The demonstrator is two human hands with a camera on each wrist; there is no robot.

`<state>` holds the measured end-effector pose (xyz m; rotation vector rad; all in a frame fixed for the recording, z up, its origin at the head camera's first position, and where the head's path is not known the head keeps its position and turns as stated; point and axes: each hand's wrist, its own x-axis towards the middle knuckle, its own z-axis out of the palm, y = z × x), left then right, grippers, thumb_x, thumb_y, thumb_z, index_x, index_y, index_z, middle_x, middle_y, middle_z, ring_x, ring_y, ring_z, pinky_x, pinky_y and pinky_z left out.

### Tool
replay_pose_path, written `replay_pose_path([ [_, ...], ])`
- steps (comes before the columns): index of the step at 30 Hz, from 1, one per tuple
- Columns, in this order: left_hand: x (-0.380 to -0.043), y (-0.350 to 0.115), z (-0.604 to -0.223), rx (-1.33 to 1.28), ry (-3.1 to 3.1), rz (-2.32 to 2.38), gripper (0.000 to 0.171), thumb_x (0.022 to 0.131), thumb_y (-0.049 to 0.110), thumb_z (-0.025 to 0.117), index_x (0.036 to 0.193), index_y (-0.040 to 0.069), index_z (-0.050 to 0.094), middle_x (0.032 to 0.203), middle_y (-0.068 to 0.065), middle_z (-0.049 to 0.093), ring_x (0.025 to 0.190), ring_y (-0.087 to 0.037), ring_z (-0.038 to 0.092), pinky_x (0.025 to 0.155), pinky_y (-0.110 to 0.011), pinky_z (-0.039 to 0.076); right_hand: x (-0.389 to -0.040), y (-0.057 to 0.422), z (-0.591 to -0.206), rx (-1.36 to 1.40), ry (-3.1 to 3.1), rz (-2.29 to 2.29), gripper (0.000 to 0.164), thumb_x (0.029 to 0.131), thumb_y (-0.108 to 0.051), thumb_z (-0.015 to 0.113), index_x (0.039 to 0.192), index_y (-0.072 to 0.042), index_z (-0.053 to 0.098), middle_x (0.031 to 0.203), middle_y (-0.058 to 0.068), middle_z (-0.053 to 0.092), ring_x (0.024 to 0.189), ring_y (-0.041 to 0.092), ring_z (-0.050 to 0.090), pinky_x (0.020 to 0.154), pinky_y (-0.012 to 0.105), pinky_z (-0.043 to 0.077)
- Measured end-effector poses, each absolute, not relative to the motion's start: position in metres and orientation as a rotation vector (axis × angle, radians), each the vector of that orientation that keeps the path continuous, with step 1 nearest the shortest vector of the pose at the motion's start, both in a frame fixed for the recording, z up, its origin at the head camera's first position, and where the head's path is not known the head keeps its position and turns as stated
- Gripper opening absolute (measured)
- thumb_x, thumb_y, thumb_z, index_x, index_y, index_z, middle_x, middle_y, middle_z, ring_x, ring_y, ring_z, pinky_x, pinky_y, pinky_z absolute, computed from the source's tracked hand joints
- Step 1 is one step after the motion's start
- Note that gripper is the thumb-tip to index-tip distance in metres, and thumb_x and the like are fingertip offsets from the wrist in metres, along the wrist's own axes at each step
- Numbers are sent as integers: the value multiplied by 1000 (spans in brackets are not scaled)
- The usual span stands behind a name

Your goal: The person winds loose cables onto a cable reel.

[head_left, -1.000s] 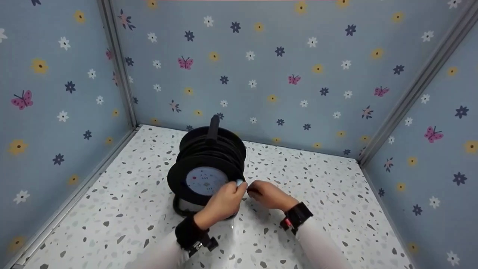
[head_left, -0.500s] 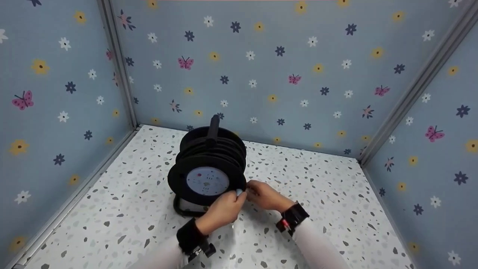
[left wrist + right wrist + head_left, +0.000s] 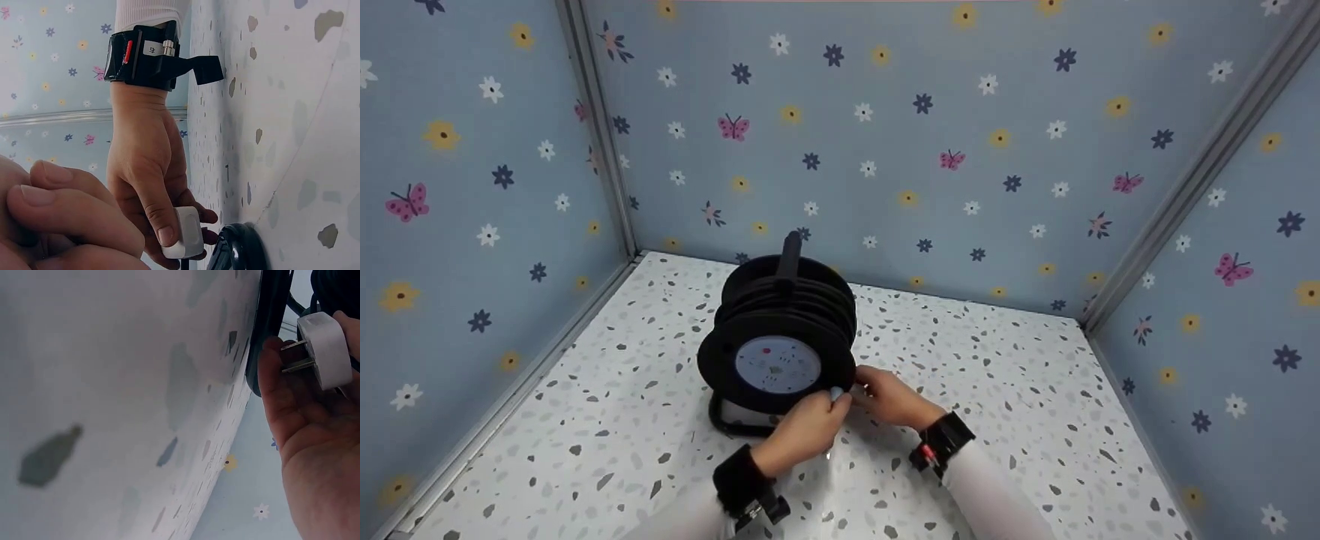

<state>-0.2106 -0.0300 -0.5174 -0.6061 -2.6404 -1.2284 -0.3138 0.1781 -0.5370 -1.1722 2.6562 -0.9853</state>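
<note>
A black cable reel with black cable wound on its drum stands on the speckled surface. A round pale socket panel with a red button faces me. My left hand grips a small pale blue knob on the lower right of the front flange. In the left wrist view, that hand's curled fingers fill the lower left, and the knob is hidden. My right hand, just right of the reel, holds a white two-pin plug between thumb and fingers, its metal prongs exposed.
The reel's dark upright handle points up at the back. Its black tubular stand rests on the surface beneath. Blue flowered panels enclose the back and both sides, with metal rails at the corners.
The reel's front has turned clockwise, carrying the red button up and right. My left hand has moved slightly down with the knob. The right hand has shifted slightly left and down.
</note>
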Motion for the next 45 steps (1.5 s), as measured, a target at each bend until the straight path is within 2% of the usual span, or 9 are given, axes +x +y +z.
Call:
replay_pose_path([
  [1,-210,-29,-515,-506,-2669,-1340,47,121,36,39,83,15,57,67,5,46,58,-17,52,61,-43,50,-314,179,-537,-1164,2659,-984,14,111,-12,67,123,-7,73,114,3,74,102,16,67,91,37,57],
  [3,-206,-28,-507,-394,-2718,-1442,53,120,42,39,80,16,60,66,4,49,59,-18,54,66,-45,52,-315,180,-538,-1146,2667,-975,17,111,-14,69,126,-8,74,118,3,76,105,17,70,94,39,59],
  [8,-206,-29,-509,-328,-2772,-1430,52,120,41,41,76,18,57,65,5,49,57,-17,53,67,-43,51,-317,187,-538,-1031,2691,-976,24,112,-23,69,131,-11,77,123,2,78,109,17,73,95,39,61],
  [13,-207,-30,-510,-287,-2788,-1433,50,119,43,42,77,19,56,68,3,49,63,-20,55,73,-45,53,-318,206,-537,-947,2737,-974,30,113,-26,68,133,-6,75,124,5,77,115,22,73,97,44,61],
  [20,-206,-34,-517,-287,-2773,-1458,48,119,39,43,76,20,52,66,3,50,58,-19,53,63,-43,51,-318,249,-536,-799,2838,-934,41,111,-32,72,142,-6,69,139,9,69,128,31,69,109,54,56],
  [26,-204,-36,-521,-272,-2773,-1463,51,119,40,44,72,21,47,65,4,45,57,-18,49,65,-42,50,-316,285,-538,-651,2966,-874,51,110,-39,74,149,-8,65,156,11,59,145,37,58,121,58,46],
  [31,-203,-39,-523,-235,-2785,-1507,51,119,42,44,73,21,52,66,4,47,55,-16,49,62,-40,49,-316,299,-541,-563,2979,-950,55,109,-39,75,154,-9,62,159,11,57,146,39,57,121,61,45],
  [38,-201,-45,-528,-174,-2831,-1534,49,118,44,45,87,14,66,69,2,55,55,-15,52,59,-39,49,-315,277,-529,-622,2864,-1115,73,109,-43,74,168,-10,45,167,17,49,149,42,52,119,62,46],
  [45,-200,-55,-535,-152,-2860,-1579,54,118,50,44,93,10,69,66,2,57,53,-16,52,56,-37,48,-320,228,-514,-989,2605,-1374,88,110,-35,73,175,-4,23,178,23,31,162,44,36,127,59,38],
])
